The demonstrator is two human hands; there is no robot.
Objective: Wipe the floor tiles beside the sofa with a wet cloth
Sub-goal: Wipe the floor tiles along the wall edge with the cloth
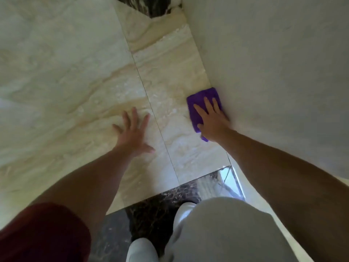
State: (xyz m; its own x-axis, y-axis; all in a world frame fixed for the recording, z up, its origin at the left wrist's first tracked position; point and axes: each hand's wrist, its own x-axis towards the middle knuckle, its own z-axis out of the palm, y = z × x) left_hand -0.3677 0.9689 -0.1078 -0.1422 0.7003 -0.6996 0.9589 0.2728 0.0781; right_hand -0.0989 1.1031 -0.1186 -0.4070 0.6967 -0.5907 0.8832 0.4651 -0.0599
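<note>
A folded purple cloth point(203, 100) lies flat on the cream marble floor tiles point(170, 76), tight against the pale grey side of the sofa point(273, 63) on the right. My right hand point(212, 120) presses down on the cloth with the fingers spread flat over it; the near part of the cloth is hidden under the palm. My left hand point(133, 132) rests flat on the tile to the left of the grout line, fingers apart, holding nothing. Wet droplets glisten on the tile between the hands.
A dark brown marble border strip point(151, 210) crosses the floor near my feet, and another dark strip point(149, 5) shows at the top. My bent knee in grey trousers point(226, 229) and pale shoes point(141, 250) fill the bottom. Cream tile stretches wide to the left.
</note>
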